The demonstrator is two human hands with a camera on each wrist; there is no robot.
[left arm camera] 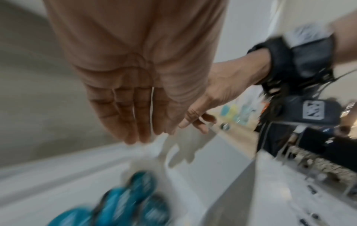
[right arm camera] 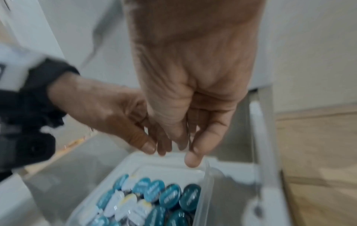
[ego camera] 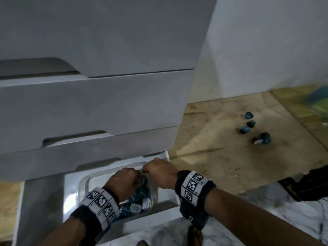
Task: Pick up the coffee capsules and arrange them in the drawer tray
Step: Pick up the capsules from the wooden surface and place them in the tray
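Note:
Both hands hover over a clear plastic tray (ego camera: 83,185) in the open bottom drawer (ego camera: 44,201). My left hand (ego camera: 124,180) and right hand (ego camera: 159,171) meet knuckle to knuckle and pinch the top of a thin clear plastic bag (left arm camera: 181,146) that hangs between them. Blue capsules (left arm camera: 135,203) show blurred below the bag. The tray (right arm camera: 207,183) holds several blue and white-topped capsules (right arm camera: 164,197) packed close together. Several loose blue capsules (ego camera: 248,128) lie on the wooden floor to the right.
Closed grey drawer fronts (ego camera: 88,103) overhang the back of the open drawer, close above my hands. A black object (ego camera: 310,183) lies on the floor at the right. A sandalled foot (ego camera: 195,237) stands on the marble floor near the drawer front.

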